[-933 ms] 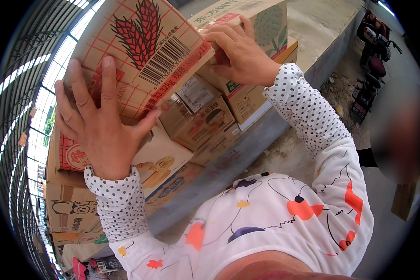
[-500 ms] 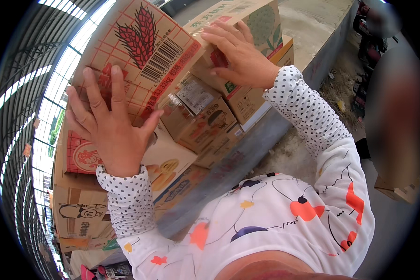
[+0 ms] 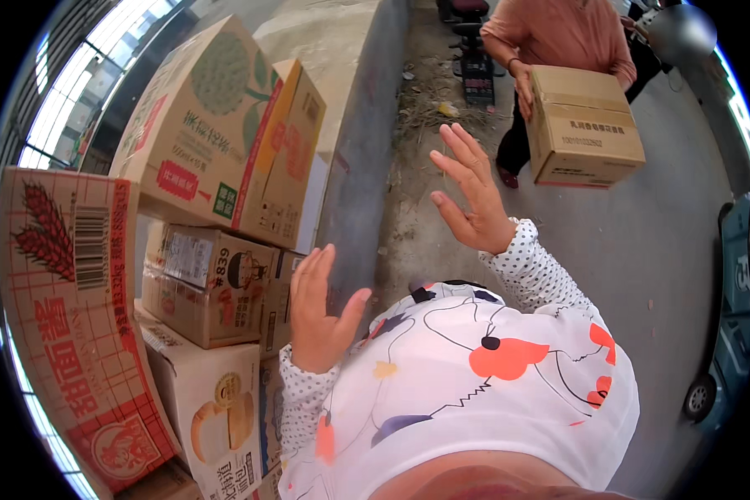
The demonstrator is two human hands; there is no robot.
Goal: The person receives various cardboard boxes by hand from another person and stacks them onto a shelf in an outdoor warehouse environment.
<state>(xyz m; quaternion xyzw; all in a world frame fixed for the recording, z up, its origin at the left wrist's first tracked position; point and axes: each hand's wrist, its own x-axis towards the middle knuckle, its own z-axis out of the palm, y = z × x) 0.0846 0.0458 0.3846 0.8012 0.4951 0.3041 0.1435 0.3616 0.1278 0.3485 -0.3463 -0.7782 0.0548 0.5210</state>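
My left hand is raised, fingers apart and empty, beside a stack of cardboard boxes. At the stack's left stands a red-checked box printed with wheat. Right of it are a brown box and, below that, a pale box with a bread picture. A box with a green plant picture sits on top, beside an orange-banded box. My right hand is open in the air, empty, below a cardboard box held by a person in a pink top.
The boxes stand on a concrete ledge with a grey face. Debris lies along its foot. Black scooters are parked at the top, a teal vehicle stands at the right, and another person is partly visible behind the pink-sleeved one.
Both my hands have left the boxes and are now open in the air. The view has turned rightward, so the stack sits farther left and the person carrying a box has come into view.
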